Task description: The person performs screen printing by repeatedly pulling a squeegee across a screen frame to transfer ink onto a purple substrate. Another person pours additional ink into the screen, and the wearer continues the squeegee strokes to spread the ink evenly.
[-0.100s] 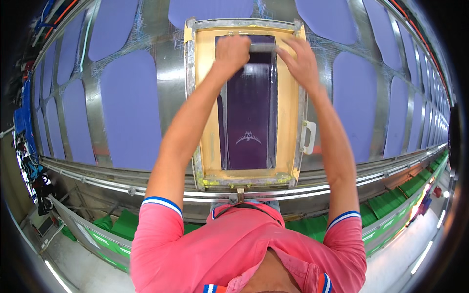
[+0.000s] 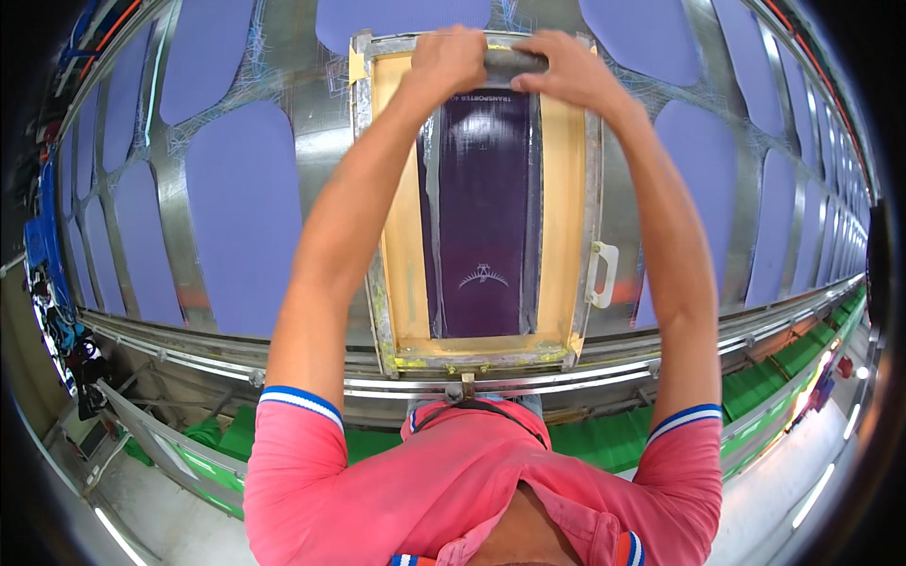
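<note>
At the far end of a screen printing frame (image 2: 592, 189), my left hand (image 2: 448, 61) is closed round the left end of a grey squeegee (image 2: 505, 68). My right hand (image 2: 571, 75) takes its right end, thumb on the near side and fingers on the far side. The squeegee lies crosswise over the dark purple mesh (image 2: 481, 198), which yellowish borders flank on both sides. Near the close end of the mesh shows a small pale arched design (image 2: 483, 275). Part of the squeegee is hidden under my hands.
Rounded violet sheets (image 2: 243, 208) lie in rows on the long metal table (image 2: 330, 170) to both sides. A white handle (image 2: 602, 274) sticks out from the frame's right side. Metal rails (image 2: 311, 385) run along the near table edge, with green material (image 2: 604, 443) below.
Both hands and the squeegee have moved farther away, toward the frame's far bar. My right hand, spread beside the squeegee before, now has its fingers around it.
</note>
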Action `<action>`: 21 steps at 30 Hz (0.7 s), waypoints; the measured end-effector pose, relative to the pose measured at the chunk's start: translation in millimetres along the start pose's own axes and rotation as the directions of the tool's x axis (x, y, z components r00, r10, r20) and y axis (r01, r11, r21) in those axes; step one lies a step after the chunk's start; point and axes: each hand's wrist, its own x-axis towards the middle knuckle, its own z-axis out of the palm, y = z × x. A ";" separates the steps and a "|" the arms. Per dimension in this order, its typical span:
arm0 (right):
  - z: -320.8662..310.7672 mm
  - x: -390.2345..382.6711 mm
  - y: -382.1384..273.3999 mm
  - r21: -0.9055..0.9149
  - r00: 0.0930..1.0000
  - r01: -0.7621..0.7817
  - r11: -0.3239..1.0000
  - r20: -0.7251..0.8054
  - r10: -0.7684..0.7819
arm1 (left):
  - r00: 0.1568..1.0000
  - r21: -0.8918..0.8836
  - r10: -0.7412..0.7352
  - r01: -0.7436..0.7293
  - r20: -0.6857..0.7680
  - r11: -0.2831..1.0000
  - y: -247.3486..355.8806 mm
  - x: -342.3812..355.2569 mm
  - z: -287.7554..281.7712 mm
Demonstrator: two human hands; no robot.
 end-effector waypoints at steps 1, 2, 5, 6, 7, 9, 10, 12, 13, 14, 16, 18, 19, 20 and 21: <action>19.0 3.2 4.5 0.001 0.973 -0.065 0.998 0.221 0.063 | 0.995 -0.055 0.001 0.004 0.099 0.998 -0.2 -4.0 18.7; 22.0 10.9 12.2 -0.053 0.918 -0.097 0.994 0.382 0.110 | 0.992 -0.101 0.021 -0.008 0.125 0.995 2.8 3.7 25.5; 39.4 24.6 16.1 -0.122 0.915 -0.099 0.988 0.379 0.139 | 0.998 -0.051 0.041 -0.038 0.050 0.998 -7.9 23.9 53.5; 47.4 21.9 15.3 -0.157 0.914 -0.112 0.981 0.372 0.164 | 0.999 -0.052 0.036 -0.034 0.039 0.998 -4.8 17.2 55.5; 54.3 17.3 13.7 -0.191 0.912 -0.124 0.974 0.365 0.188 | 0.999 -0.054 0.032 -0.030 0.027 0.998 -0.7 9.6 56.8; 76.5 -14.0 1.7 -0.184 0.935 -0.079 0.980 0.327 0.137 | 0.999 -0.072 0.024 -0.021 0.033 0.997 10.8 -30.1 66.0; 81.5 -37.7 -7.3 -0.155 0.959 -0.029 0.988 0.273 0.071 | 0.999 -0.083 0.033 -0.030 0.033 0.996 19.3 -57.3 64.9; 84.9 -92.7 -33.2 -0.101 0.973 -0.007 0.995 0.231 0.031 | 0.996 -0.103 0.045 -0.038 0.071 0.994 42.4 -115.5 63.5; 84.6 -126.1 -52.8 -0.079 0.970 -0.022 0.997 0.238 0.040 | 0.995 -0.104 0.040 -0.030 0.094 0.994 55.0 -146.3 66.6; 80.2 -155.5 -71.3 -0.066 0.971 -0.028 0.997 0.234 0.043 | 0.994 -0.101 0.035 -0.024 0.100 0.995 67.4 -174.9 67.6; 71.7 -209.7 -106.0 -0.023 0.977 0.057 0.998 0.208 -0.051 | 0.997 -0.205 0.050 -0.037 0.058 0.978 90.2 -235.2 79.5; 61.6 -258.1 -146.6 -0.026 0.950 0.057 0.998 0.308 -0.047 | 0.987 -0.232 0.011 0.026 0.158 0.972 113.0 -295.9 86.4; 63.5 -287.9 -164.1 0.004 0.955 0.041 0.999 0.295 -0.040 | 0.988 -0.266 0.012 0.030 0.154 0.963 125.0 -328.8 90.8; 67.7 -312.8 -177.3 0.030 0.960 0.023 0.999 0.277 -0.031 | 0.989 -0.299 0.017 0.027 0.145 0.954 133.2 -354.0 95.8; 68.0 -331.7 -190.9 0.034 0.962 0.001 0.999 0.274 -0.010 | 0.990 -0.314 0.029 0.017 0.141 0.949 139.0 -373.7 100.1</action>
